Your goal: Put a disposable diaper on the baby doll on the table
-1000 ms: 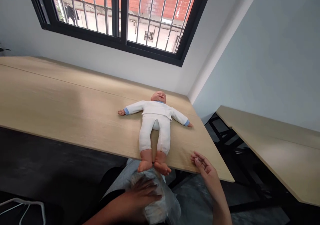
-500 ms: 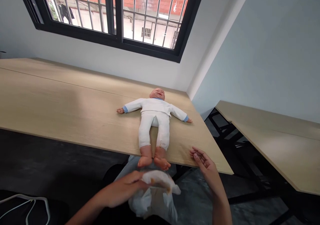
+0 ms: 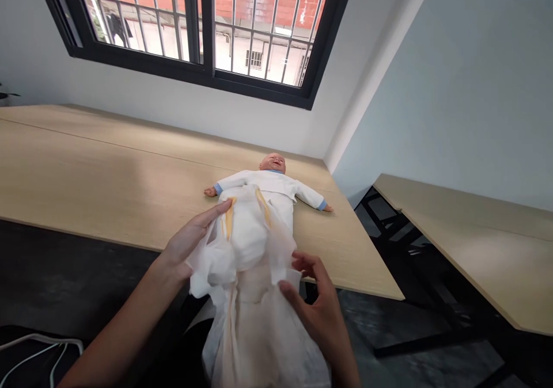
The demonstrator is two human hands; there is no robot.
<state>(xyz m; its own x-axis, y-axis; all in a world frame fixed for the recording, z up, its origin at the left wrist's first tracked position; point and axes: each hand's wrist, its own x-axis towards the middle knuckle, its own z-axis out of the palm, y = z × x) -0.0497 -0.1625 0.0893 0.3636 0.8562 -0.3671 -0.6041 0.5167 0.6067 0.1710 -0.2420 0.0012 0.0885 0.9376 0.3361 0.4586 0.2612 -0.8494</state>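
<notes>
A white diaper [image 3: 250, 235] with yellow-orange strips is spread open in front of me, partly blurred. My left hand [image 3: 190, 241] grips its left side, with the thumb on the upper part. My right hand [image 3: 313, 296] has its thumb and fingers around the right edge, near a side flap. Behind the diaper a baby doll [image 3: 279, 183] in a white outfit with blue cuffs lies face up, arms stretched out. The diaper hides much of its legs and both feet. Below, pale fabric over my lap blends with the diaper's lower part.
The doll lies on a light wooden table [image 3: 108, 181]. A second wooden table [image 3: 470, 232] with black legs stands to the right across a gap. White cables [image 3: 52, 342] lie at the lower left. A barred window [image 3: 203, 71] is in the wall behind.
The diaper was bunched in my left hand below the doll's feet; now it is raised and opened out before the legs. My right hand has moved left from the table edge onto it.
</notes>
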